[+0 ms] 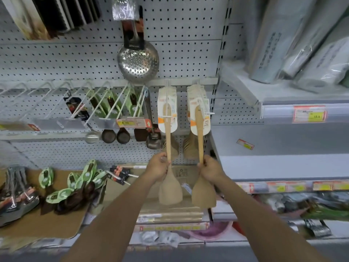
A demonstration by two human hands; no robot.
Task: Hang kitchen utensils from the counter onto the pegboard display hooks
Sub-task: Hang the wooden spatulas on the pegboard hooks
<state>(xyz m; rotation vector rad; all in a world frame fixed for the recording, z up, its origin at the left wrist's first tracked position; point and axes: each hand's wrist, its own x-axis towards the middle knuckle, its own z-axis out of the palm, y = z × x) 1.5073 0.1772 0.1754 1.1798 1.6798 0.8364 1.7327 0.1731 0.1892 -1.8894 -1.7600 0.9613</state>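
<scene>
White pegboard [79, 59] fills the upper left and centre of the frame, w/ a row of white wire hooks [47, 103] across mid-left. Right side: grey shelf [283, 99] holding wrapped rolls [306, 40], print on them too blurred to read. Lower left, a brown cardboard sheet [56, 222] on the desk carries green-carded utensils [75, 184] and dark-handled ones.

Top centre, a steel skimmer [137, 59] hangs on the pegboard; black card on its handle, lettering not legible. Price tags: yellow/orange one at centre-left [133, 123] reads approx "8.90"; the one on the shelf edge at right [309, 114] shows "15" and little else. Cards on the spatulas are white/orange, text unreadable.

Centre: two wooden spatulas, blades down. Left hand [157, 168] has fingers curled round the handle of the left spatula [168, 148]; its card top sits at the hook tip [167, 116], blade below the hand. Right hand [209, 169] grips the right spatula [200, 142] the same way, card up at the hook [208, 112] w/ more carded spatulas stacked behind. Both handles rise straight up from the fingers to the hooks.
</scene>
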